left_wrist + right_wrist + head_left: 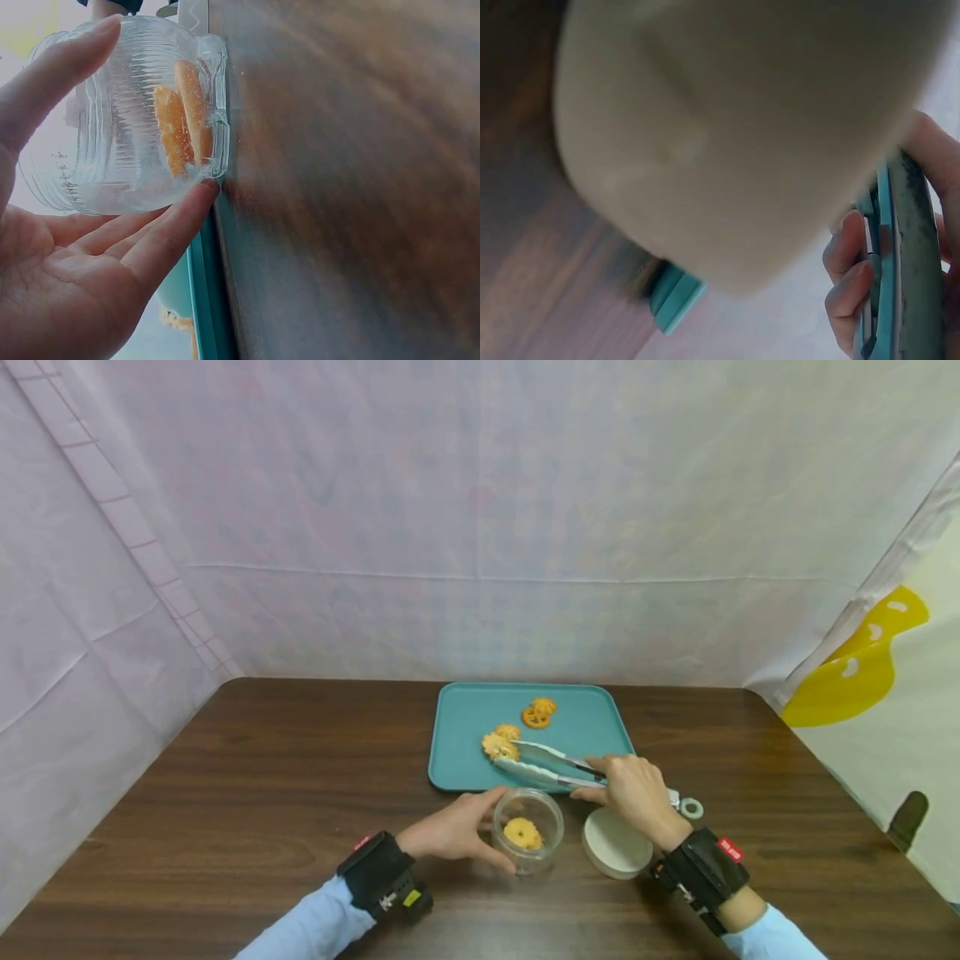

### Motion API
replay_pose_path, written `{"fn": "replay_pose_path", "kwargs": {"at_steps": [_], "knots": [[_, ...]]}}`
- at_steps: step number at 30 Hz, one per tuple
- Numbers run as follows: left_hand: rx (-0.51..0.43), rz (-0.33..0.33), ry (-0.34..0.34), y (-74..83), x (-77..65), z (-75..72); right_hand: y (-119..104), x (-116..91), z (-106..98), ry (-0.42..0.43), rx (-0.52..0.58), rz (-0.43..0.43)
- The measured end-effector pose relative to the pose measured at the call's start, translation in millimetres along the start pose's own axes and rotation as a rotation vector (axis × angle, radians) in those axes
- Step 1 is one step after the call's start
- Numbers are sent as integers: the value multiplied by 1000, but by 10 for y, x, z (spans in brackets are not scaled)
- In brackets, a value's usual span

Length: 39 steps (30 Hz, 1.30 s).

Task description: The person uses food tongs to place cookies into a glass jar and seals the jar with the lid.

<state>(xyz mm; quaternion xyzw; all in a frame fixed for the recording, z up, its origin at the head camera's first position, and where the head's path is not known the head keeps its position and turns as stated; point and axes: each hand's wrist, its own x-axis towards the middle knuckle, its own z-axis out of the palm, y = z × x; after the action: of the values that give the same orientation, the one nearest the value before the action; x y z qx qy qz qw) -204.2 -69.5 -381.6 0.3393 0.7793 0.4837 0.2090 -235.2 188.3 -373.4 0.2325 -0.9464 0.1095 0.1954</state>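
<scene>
My left hand [453, 827] holds a clear glass jar [531, 863] from its left side, thumb and fingers spread round it. The left wrist view shows two cookies [191, 112] lying flat at the jar's bottom. In my right hand [637, 793] is a pair of metal tongs [528, 771] with pale teal grips [919, 262]. The spread tips of the tongs reach a scalloped cookie [495, 747] on the teal tray [465, 710]; whether they pinch it I cannot tell. Another cookie [507, 732] lies right behind it.
Farther back on the tray lie a pretzel-shaped cookie [536, 718] and a scalloped one [544, 705]. A round off-white lid [617, 843] rests on the brown wooden table [300, 777], right of the jar and below my right wrist. Pale cloth [480, 527] hangs behind the table.
</scene>
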Motion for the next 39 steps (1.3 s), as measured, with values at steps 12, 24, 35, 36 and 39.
{"fn": "replay_pose_path", "kwargs": {"at_steps": [12,24,35,36,39], "knots": [[-26,-12,-6,-3,-13,8,63,-63,-81,16,47,28],[-15,1,6,-1,-16,13,160,-179,-274,26,155,105],[-14,44,-5,-11,-6,-7,235,-290,-440,90,216,3],[-18,46,-9,-11,-8,-9,242,-305,-450,97,232,-13],[-27,48,-17,-14,-11,-16,252,-350,-491,109,288,-46]]}}
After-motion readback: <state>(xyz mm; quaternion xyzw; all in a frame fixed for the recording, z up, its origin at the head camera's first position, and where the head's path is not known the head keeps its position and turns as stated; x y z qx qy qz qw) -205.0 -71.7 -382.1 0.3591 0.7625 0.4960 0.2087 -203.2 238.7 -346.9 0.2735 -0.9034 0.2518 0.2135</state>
